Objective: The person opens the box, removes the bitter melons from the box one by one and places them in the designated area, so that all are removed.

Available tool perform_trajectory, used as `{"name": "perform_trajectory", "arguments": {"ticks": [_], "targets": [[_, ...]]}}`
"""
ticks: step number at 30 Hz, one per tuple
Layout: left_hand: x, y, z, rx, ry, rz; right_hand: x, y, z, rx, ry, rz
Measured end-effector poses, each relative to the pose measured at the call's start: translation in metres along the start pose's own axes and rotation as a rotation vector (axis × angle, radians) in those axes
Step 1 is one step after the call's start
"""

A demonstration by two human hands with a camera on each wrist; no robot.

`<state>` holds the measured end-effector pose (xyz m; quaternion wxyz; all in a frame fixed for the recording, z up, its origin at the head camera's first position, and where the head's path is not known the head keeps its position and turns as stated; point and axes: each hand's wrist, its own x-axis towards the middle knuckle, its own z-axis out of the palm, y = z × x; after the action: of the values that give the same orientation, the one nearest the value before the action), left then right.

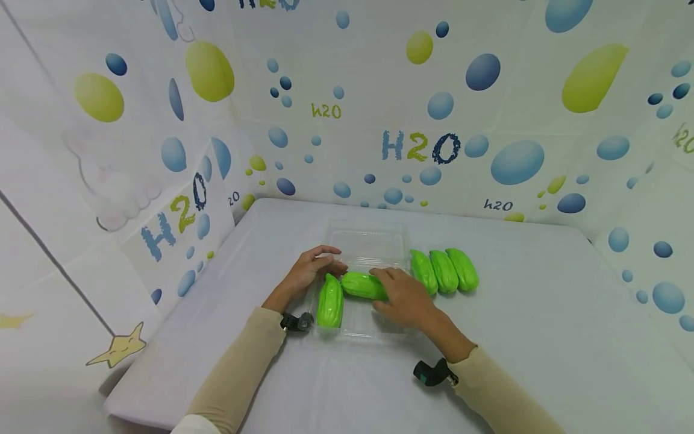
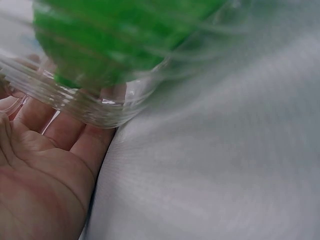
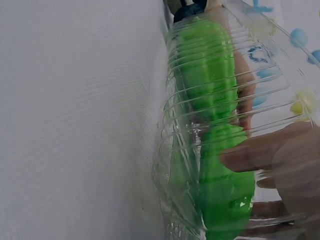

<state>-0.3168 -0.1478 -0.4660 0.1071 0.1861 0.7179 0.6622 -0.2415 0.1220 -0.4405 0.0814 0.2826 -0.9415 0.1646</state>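
In the head view, a clear plastic clamshell box (image 1: 360,320) lies on the table with its lid folded back away from me. One bright green, ridged, gourd-like fruit (image 1: 330,305) lies lengthwise at the box's left side. A second such green fruit (image 1: 360,286) lies crosswise beside it, and my right hand (image 1: 403,296) grips its right end. The right wrist view shows the thumb (image 3: 245,154) on its near side through the clear wall. My left hand (image 1: 311,270) is at the box's left side, fingers loosely bent; in the left wrist view its fingers (image 2: 65,129) touch the box wall.
Three more green fruits (image 1: 446,271) lie side by side to the right of the box. The clear lid (image 1: 367,244) extends toward the back of the white-covered table (image 1: 531,337). A patterned sheet (image 1: 358,157) hangs behind the table.
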Motion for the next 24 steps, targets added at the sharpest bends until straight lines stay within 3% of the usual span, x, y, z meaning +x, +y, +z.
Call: {"name": "perform_trajectory", "arguments": {"ticks": [15,24], "targets": [[-0.0003,0.0014,0.0012,0.005,0.005,-0.009,-0.0015,0.0012,0.0016,-0.131,-0.024,-0.070],[0.0005,0.0014,0.0014,0.002,0.008,-0.010,-0.0014,-0.0001,-0.0011,-0.058,-0.052,-0.012]]}}
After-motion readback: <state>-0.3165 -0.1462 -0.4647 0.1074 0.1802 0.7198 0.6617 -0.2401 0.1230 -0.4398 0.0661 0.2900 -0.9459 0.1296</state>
